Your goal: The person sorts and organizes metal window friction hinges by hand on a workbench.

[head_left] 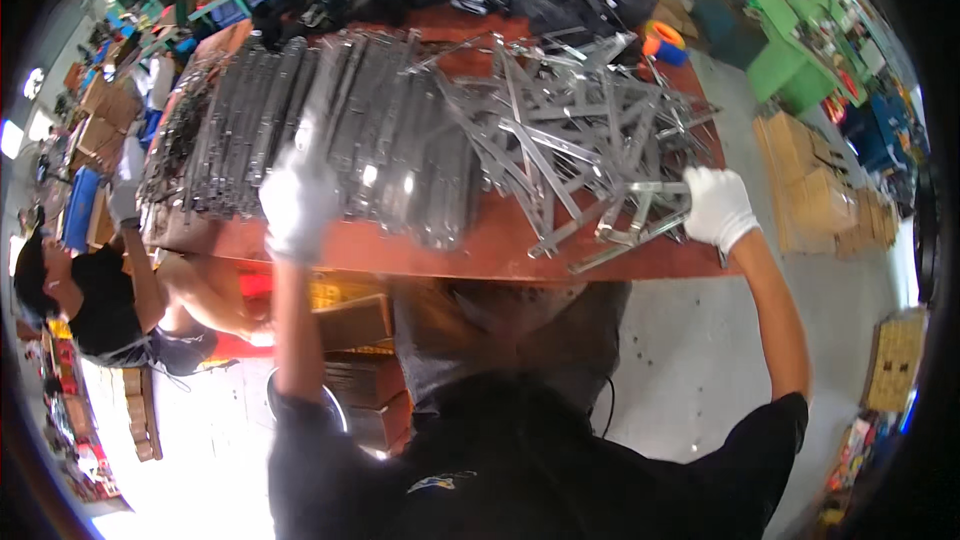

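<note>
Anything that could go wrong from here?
1. Snagging: the loose metal strips crisscross, so moving one at the right hand might drag others along.
2. Falling: some loose strips lie close to the near edge of the red table; a bump could tip one off.
3. Disarray: the left hand, motion-blurred, is over the lined-up strips and might knock some askew.
</note>
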Tool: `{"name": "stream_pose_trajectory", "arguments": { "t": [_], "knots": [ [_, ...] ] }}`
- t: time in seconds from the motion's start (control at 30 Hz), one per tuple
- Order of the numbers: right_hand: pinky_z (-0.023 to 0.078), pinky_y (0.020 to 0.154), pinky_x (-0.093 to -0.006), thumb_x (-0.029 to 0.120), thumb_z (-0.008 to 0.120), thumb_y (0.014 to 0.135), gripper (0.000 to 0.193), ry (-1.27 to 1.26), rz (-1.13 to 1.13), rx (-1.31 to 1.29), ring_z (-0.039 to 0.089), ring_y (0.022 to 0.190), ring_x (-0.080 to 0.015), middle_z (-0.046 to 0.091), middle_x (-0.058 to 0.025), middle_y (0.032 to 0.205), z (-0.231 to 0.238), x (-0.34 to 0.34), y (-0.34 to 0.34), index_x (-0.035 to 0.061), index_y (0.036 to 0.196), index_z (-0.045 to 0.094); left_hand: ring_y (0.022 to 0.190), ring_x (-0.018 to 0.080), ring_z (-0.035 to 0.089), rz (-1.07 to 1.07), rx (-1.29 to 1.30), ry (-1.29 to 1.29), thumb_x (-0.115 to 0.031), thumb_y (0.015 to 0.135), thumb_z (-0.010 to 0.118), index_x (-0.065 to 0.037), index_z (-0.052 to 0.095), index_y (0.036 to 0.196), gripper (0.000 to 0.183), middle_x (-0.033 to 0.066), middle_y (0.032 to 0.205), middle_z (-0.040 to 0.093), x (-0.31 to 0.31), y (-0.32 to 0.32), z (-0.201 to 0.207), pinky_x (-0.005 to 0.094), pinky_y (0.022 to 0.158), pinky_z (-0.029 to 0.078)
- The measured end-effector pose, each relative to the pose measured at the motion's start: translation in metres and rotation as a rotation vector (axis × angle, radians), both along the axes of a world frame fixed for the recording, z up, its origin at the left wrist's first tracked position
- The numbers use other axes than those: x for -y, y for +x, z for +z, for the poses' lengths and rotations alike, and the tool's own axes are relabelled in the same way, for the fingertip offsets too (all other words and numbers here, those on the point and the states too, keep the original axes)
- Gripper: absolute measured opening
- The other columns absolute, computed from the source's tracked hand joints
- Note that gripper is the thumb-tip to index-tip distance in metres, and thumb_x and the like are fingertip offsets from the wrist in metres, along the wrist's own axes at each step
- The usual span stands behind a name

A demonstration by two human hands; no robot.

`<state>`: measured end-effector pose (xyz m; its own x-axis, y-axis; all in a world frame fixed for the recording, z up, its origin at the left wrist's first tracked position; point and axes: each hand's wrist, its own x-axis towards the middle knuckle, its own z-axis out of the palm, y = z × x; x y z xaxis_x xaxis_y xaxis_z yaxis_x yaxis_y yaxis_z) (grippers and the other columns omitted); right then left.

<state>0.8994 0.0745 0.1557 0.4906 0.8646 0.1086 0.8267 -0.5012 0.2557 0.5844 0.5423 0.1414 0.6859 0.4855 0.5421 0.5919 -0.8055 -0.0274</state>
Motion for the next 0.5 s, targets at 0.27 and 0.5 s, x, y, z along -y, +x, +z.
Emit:
{"name": "stream_pose_trajectory", "arguments": {
  "t": [0.27, 0.5],
  "knots": [
    [0.057, 0.083, -0.0481, 0.022, 0.075, 0.068, 0.035, 0.031, -0.27, -0.354, 0.072, 0.09, -0.04, 0.075, -0.0205, 0.093, -0.001, 0.016, 0.003, 0.0065, 0.1, 0.073, 0.109, 0.0378, 0.065, -0.143, 0.121, 0.195, -0.023, 0.088, 0.069, -0.012, 0.063, 0.133, 0.047, 0.0162, 0.122, 0.068, -0.014, 0.068, 0.01, 0.0528, 0.087, 0.056],
    [0.058, 0.079, -0.0451, 0.016, 0.07, 0.074, 0.024, 0.229, -0.262, -0.474, 0.072, 0.09, -0.0403, 0.074, -0.0202, 0.093, 0.02, 0.022, -0.009, 0.0065, 0.096, 0.075, 0.127, 0.0383, 0.057, -0.692, -0.003, -0.166, -0.023, 0.082, 0.071, -0.013, 0.057, 0.142, 0.063, 0.0147, 0.141, 0.058, 0.19, 0.157, -0.072, 0.0508, 0.109, 0.043]
  ]
}}
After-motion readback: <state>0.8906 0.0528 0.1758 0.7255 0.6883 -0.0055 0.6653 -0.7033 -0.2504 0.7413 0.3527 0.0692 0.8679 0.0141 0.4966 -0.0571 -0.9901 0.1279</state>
